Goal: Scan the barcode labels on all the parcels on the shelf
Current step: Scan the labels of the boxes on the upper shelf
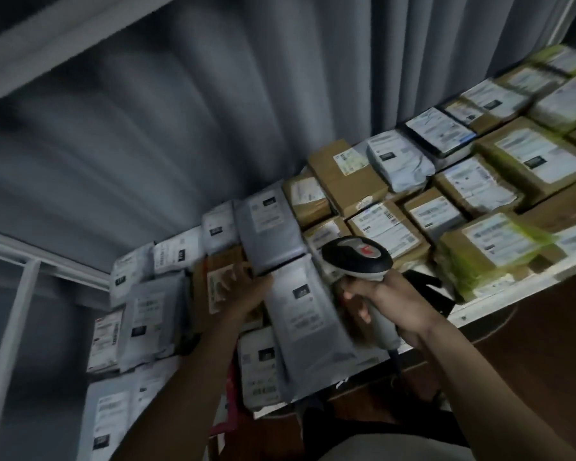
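A white shelf (499,302) runs tilted across the view, packed with parcels: grey poly mailers on the left and brown cardboard boxes (346,181) on the right, most with white labels. My right hand (389,304) grips the handle of a black-and-white barcode scanner (356,254), its head over the boxes in the middle. My left hand (250,291) reaches among the mailers and touches the edge of a grey mailer (305,314) that lies near the shelf's front edge. The left fingers are blurred, and their grip is unclear.
A grey pleated curtain (213,111) hangs behind the shelf. A white frame rail (17,314) stands at the left. Boxes wrapped in yellow-green tape (489,254) sit at the front right. Dark brown floor (529,354) lies below the shelf edge.
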